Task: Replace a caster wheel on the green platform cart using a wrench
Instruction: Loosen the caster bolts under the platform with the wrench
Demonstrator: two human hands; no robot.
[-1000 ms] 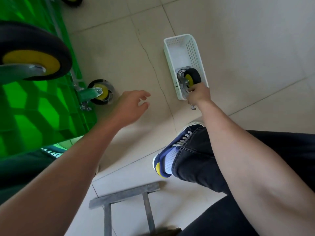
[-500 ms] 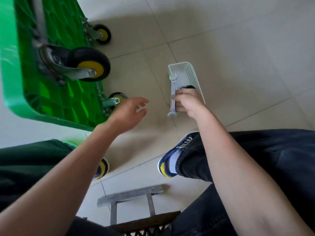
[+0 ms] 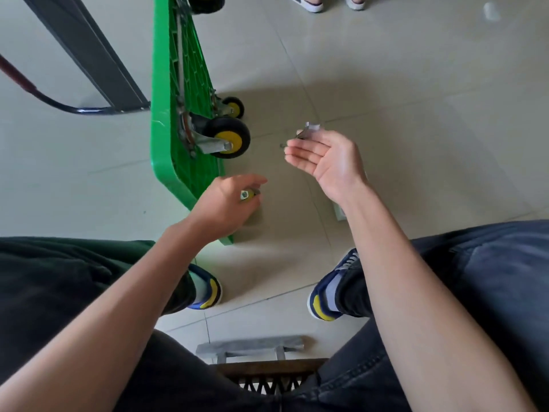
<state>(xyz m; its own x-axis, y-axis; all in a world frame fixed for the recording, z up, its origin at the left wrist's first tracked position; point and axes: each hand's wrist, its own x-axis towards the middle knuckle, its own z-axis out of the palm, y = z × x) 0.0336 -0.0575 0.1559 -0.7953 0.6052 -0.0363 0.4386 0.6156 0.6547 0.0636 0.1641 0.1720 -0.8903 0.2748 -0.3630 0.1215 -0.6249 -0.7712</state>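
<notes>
The left hand pinches a nut beside the tipped-up cart — nearer its caster than the right hand, palm open, wrench behind its fingertips.

Green platform cart tipped on edge, black-and-yellow caster wheel facing out, wrench blurred behind fingers
</notes>
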